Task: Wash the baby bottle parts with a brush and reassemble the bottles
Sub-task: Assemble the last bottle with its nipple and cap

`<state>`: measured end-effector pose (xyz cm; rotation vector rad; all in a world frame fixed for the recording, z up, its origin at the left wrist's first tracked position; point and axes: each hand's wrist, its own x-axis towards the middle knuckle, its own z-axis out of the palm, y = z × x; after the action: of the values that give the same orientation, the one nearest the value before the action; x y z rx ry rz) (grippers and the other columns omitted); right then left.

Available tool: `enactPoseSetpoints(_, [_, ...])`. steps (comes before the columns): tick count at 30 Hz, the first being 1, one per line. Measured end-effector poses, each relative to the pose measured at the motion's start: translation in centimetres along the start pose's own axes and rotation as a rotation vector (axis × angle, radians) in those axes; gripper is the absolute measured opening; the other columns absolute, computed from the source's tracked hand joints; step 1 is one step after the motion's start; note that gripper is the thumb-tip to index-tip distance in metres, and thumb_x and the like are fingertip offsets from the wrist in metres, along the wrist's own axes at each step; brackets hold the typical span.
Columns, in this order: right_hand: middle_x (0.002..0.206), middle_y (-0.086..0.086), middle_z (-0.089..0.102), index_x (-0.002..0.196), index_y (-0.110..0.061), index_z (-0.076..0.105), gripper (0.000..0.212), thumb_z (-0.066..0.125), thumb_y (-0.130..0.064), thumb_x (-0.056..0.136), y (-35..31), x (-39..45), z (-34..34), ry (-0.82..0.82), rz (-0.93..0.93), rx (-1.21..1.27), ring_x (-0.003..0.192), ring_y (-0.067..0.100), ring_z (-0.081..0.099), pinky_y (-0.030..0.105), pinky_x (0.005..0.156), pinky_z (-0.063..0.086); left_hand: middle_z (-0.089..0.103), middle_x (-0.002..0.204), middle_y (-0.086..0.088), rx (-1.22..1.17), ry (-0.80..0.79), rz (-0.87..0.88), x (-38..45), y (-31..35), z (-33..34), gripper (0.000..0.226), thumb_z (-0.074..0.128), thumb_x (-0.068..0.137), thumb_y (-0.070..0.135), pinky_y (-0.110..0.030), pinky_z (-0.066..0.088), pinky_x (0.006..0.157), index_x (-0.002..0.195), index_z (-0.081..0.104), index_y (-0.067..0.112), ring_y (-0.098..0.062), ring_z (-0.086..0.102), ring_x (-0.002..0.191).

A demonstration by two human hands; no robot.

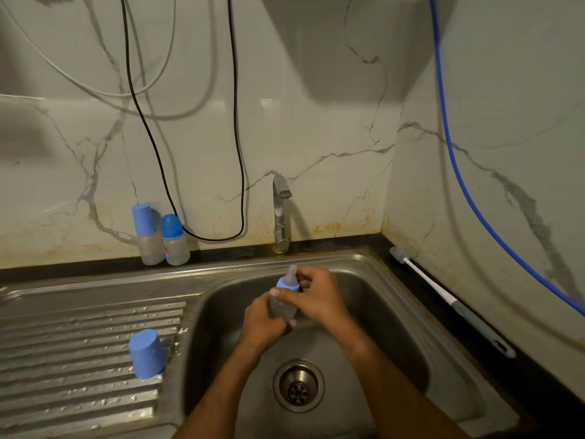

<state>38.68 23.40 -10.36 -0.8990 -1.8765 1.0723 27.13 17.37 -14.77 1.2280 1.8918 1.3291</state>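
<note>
Standing over the steel sink [395,299], the person works with both hands above the basin, likely so any drips fall toward the drain [298,385]. Along the dark table at the right lies the bottle brush [449,301], set aside, bristles toward the corner; I judge scrubbing of this piece is done. Against the back wall two capped bottles [161,237] stand upright, touching, seemingly finished. On the ribbed drainboard a blue cap [147,354] rests mouth down, near the basin, probably waiting for the bottle in hand. That bottle [282,308] is held upright under the tap [280,213], which shows no water. The left hand [264,323] wraps its body, a firm holding grip to steady it. The right hand [316,294] closes round the blue collar [286,285] and teat; it may be screwing it on, though blur hides that.
</note>
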Motion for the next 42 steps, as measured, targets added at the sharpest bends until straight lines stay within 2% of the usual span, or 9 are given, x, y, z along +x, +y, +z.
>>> enactPoseSetpoints(6, [0.124, 0.000, 0.071, 0.130, -0.014, 0.065, 0.045, 0.074, -0.003, 0.088, 0.8, 0.3, -1.7, -0.160, 0.003, 0.126, 0.114, 0.011, 0.068, 0.027, 0.094, 0.057, 0.071, 0.106, -0.012, -0.200, -0.250, -0.041, 0.1, -0.5, -0.7, 0.047, 0.073, 0.069, 0.008, -0.029, 0.055, 0.075, 0.115, 0.065, 0.014, -0.024, 0.068, 0.098])
enactPoseSetpoints(12, [0.119, 0.004, 0.073, 0.124, -0.009, 0.068, 0.045, 0.081, -0.004, 0.081, 0.4, 0.0, 0.5, 0.031, 0.008, 0.114, 0.102, 0.006, 0.069, 0.016, 0.085, 0.056, 0.068, 0.103, 0.001, 0.030, -0.002, 0.049, 0.0, 0.1, -0.4, 0.043, 0.076, 0.077, 0.008, -0.031, 0.058, 0.080, 0.116, 0.060, 0.018, -0.015, 0.067, 0.096])
enactPoseSetpoints(16, [0.129, 0.001, 0.069, 0.135, -0.013, 0.061, 0.053, 0.076, -0.001, 0.085, 0.2, 0.4, -1.1, -0.147, -0.010, 0.140, 0.117, 0.010, 0.066, 0.025, 0.097, 0.055, 0.068, 0.118, -0.010, -0.192, -0.167, -0.016, -1.1, 1.0, -1.7, 0.059, 0.071, 0.077, 0.007, -0.042, 0.056, 0.095, 0.134, 0.056, 0.014, -0.023, 0.066, 0.108])
enactPoseSetpoints(20, [0.125, -0.001, 0.071, 0.132, -0.013, 0.063, 0.044, 0.068, 0.000, 0.091, 0.6, 0.2, -2.3, -0.253, -0.002, 0.235, 0.115, 0.011, 0.068, 0.030, 0.094, 0.057, 0.071, 0.102, -0.009, -0.319, -0.374, -0.047, -1.9, 1.9, -2.2, 0.041, 0.064, 0.078, -0.003, -0.048, 0.053, 0.096, 0.111, 0.063, 0.020, -0.032, 0.065, 0.104])
enactPoseSetpoints(25, [0.122, 0.005, 0.072, 0.128, -0.010, 0.065, 0.043, 0.074, 0.000, 0.087, 0.4, 0.0, -0.7, -0.059, 0.003, 0.162, 0.109, 0.013, 0.070, 0.026, 0.091, 0.058, 0.067, 0.104, -0.005, -0.164, -0.208, 0.036, -1.4, 1.5, -1.4, 0.040, 0.065, 0.087, -0.005, -0.021, 0.057, 0.073, 0.105, 0.056, 0.030, -0.015, 0.066, 0.094])
enactPoseSetpoints(28, [0.117, -0.002, 0.072, 0.126, -0.010, 0.067, 0.042, 0.076, -0.002, 0.086, 0.1, -0.2, 0.7, 0.050, 0.004, 0.132, 0.100, 0.005, 0.069, 0.014, 0.081, 0.056, 0.067, 0.104, -0.004, -0.103, -0.091, 0.073, -0.8, 0.7, -0.7, 0.035, 0.070, 0.087, 0.004, -0.022, 0.058, 0.075, 0.112, 0.057, 0.025, -0.013, 0.067, 0.091])
enactPoseSetpoints(33, [0.110, 0.004, 0.075, 0.122, -0.009, 0.069, 0.038, 0.077, -0.003, 0.085, 0.1, -0.6, 2.5, 0.220, 0.067, 0.221, 0.100, 0.013, 0.072, 0.018, 0.076, 0.059, 0.066, 0.101, 0.001, -0.051, 0.066, 0.123, -0.8, 0.5, 0.5, 0.031, 0.072, 0.090, 0.017, -0.012, 0.051, 0.063, 0.114, 0.052, 0.019, -0.009, 0.066, 0.086])
enactPoseSetpoints(36, [0.111, 0.000, 0.074, 0.124, -0.012, 0.068, 0.040, 0.078, -0.006, 0.086, -0.2, -0.9, 2.5, 0.221, 0.076, 0.200, 0.104, 0.014, 0.071, 0.027, 0.082, 0.062, 0.064, 0.100, 0.005, -0.017, 0.104, 0.112, -0.9, 0.7, 0.5, 0.035, 0.074, 0.088, 0.019, -0.009, 0.048, 0.061, 0.116, 0.052, 0.019, -0.005, 0.064, 0.086])
enactPoseSetpoints(42, [0.118, -0.002, 0.071, 0.129, -0.018, 0.064, 0.049, 0.081, -0.014, 0.084, -1.0, -1.3, 1.9, 0.110, 0.050, 0.129, 0.109, 0.013, 0.068, 0.019, 0.074, 0.060, 0.067, 0.101, 0.011, 0.070, 0.111, 0.141, -1.5, 1.4, -1.5, 0.052, 0.087, 0.072, 0.017, 0.001, 0.043, 0.065, 0.116, 0.060, 0.024, -0.002, 0.063, 0.093])
